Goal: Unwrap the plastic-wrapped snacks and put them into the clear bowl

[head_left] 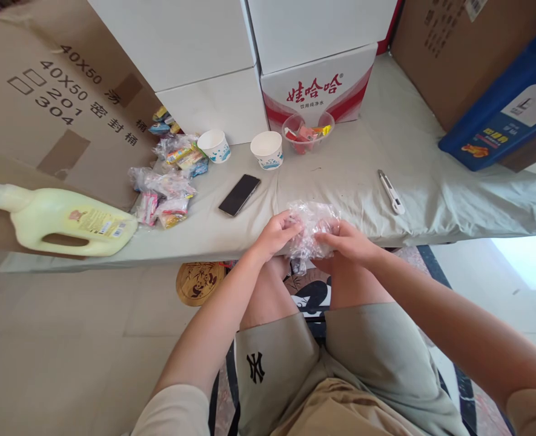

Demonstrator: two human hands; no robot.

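Note:
Between my hands, at the front edge of the cloth-covered table, is a crumpled clear plastic bag (311,221). My left hand (279,233) is closed on its left side, thumb on top. The fingers of my right hand (347,241) pinch its right side. Whether anything lies inside the folds I cannot make out. Beyond my left hand a black phone (239,195) lies flat. A white utility knife (391,192) rests to the right of my right hand.
Two paper cups (266,150) and a clear bowl (308,134) of small wrapped pieces stand before white boxes (213,103). Bagged snacks (172,181) are piled at left, near a pale yellow jug (72,221). A blue jug (499,115) stands at right.

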